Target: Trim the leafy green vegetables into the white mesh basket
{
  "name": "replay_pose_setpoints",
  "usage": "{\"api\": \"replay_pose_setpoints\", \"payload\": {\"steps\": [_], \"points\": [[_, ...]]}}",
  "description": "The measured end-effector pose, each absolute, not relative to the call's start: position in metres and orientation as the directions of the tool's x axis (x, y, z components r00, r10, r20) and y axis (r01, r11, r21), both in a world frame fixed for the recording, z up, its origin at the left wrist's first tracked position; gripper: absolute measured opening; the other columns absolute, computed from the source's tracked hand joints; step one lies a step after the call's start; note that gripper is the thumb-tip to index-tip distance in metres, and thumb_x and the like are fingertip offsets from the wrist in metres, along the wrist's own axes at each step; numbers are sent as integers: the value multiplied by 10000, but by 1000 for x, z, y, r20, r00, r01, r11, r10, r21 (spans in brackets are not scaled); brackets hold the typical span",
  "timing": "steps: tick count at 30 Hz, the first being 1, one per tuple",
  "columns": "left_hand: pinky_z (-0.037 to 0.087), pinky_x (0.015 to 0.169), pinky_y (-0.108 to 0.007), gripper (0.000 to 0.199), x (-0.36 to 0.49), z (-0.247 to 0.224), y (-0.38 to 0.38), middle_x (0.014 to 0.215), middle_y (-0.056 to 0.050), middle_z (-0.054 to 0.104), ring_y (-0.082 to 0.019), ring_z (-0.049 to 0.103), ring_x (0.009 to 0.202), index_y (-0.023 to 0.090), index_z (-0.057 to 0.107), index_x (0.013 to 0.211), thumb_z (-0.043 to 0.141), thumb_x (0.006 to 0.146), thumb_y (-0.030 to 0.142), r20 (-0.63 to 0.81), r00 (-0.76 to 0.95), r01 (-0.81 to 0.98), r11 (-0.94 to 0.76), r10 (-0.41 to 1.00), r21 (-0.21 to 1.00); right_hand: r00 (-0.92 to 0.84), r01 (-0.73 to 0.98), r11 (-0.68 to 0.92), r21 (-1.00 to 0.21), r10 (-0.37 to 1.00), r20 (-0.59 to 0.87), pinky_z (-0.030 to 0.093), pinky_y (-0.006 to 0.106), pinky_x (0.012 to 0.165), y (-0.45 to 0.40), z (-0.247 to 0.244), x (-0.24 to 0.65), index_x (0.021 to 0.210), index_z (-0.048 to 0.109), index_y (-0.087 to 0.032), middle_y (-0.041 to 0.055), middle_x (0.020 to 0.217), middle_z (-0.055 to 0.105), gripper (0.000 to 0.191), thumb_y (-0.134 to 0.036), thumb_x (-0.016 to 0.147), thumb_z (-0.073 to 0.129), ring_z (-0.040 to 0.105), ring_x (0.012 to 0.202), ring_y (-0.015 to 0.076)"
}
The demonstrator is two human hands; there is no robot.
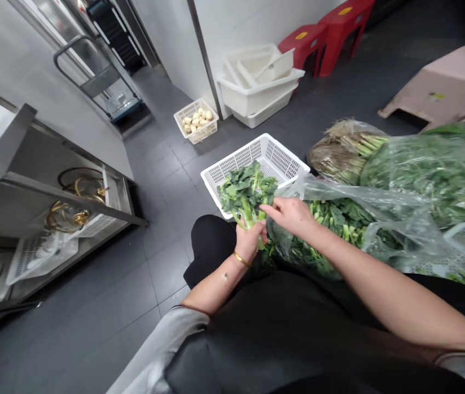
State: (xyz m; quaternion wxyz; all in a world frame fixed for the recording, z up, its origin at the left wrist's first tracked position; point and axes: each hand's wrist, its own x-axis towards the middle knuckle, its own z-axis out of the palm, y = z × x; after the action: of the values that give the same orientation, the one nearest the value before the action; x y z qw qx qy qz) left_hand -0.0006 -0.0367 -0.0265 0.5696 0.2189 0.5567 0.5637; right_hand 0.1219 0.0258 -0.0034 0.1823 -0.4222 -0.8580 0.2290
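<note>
My left hand (250, 239), with a gold bangle at the wrist, is wrapped round the stems of a bunch of leafy greens (245, 189). The leaves point up and away from me, in front of the white basket (275, 150). From the right, my right hand (292, 214) reaches the same bunch, its fingers curled and its fingertips pinching at a stem. What lies inside that pinch is mostly hidden. Under my right forearm, a clear plastic bag (384, 200) lies open, full of more leafy greens (334, 219).
Bagged green onions (374, 143) and other bagged greens (433, 169) lie to the right. Beyond the basket stand a small basket of pale round vegetables (196, 121), stacked white tubs (257, 82), red stools (341, 33) and a pink stool (446, 82). A steel shelf (104, 210) borders the left.
</note>
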Motion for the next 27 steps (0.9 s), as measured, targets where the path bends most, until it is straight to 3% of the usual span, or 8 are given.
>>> {"api": "replay_pose_setpoints", "payload": {"steps": [3,6,10,13,16,21,24,27], "points": [[292,354,-194,154,-7,-21,-29,463,24,489,-69,410,356,165,490,661,627,678,235,-541,-163,-595,356,825,721,-727,519,745,-419,642,242,343,274,539,-12,0,116,690,611,-182,69,661,619,332,-349,889,404,556,594,165],[272,349,-177,210,-23,-15,-26,506,25,469,-54,388,365,172,435,670,613,694,281,-595,7,-674,444,803,590,-837,458,772,-440,542,80,364,268,536,-24,-12,133,729,631,-210,34,654,629,277,-469,798,561,570,569,160],[255,329,-180,176,-31,-9,-32,511,23,436,-59,367,352,170,438,676,541,737,300,-551,273,-658,571,789,491,-691,550,424,-720,715,-107,391,263,503,19,-11,153,967,628,-188,35,700,666,475,-601,736,583,590,561,166],[242,315,-193,162,-25,-9,-37,510,4,463,-67,368,341,148,498,699,501,747,303,-540,386,-600,648,749,470,-584,427,179,-886,803,-120,408,256,522,45,3,147,820,625,-176,20,612,649,440,-580,838,451,570,527,145],[277,334,-202,180,-16,-12,-38,536,-23,533,-72,403,350,137,522,698,510,746,310,-564,281,-608,599,776,522,-434,521,297,-800,899,52,375,262,539,44,7,133,568,539,-187,23,506,578,453,-523,859,451,517,491,137],[293,350,-193,189,-2,-15,-35,523,-15,534,-69,429,369,145,507,685,555,740,319,-555,208,-693,522,805,498,-370,698,552,-456,823,430,316,268,546,9,-8,126,630,559,-172,60,633,605,406,-338,933,346,530,561,139],[294,337,-183,216,-4,-15,-31,495,5,524,-64,430,346,144,499,681,612,704,327,-540,24,-705,398,841,588,-531,688,659,-303,742,408,287,267,522,-15,-11,133,695,603,-177,50,661,612,342,-295,920,375,543,563,134],[324,340,-185,258,-12,-17,-30,490,14,548,-76,460,338,143,510,681,688,651,327,-398,-277,-548,196,874,813,-640,672,670,-315,740,207,296,259,513,-13,-3,144,924,637,-207,42,738,644,325,-491,852,497,560,574,152]]}}
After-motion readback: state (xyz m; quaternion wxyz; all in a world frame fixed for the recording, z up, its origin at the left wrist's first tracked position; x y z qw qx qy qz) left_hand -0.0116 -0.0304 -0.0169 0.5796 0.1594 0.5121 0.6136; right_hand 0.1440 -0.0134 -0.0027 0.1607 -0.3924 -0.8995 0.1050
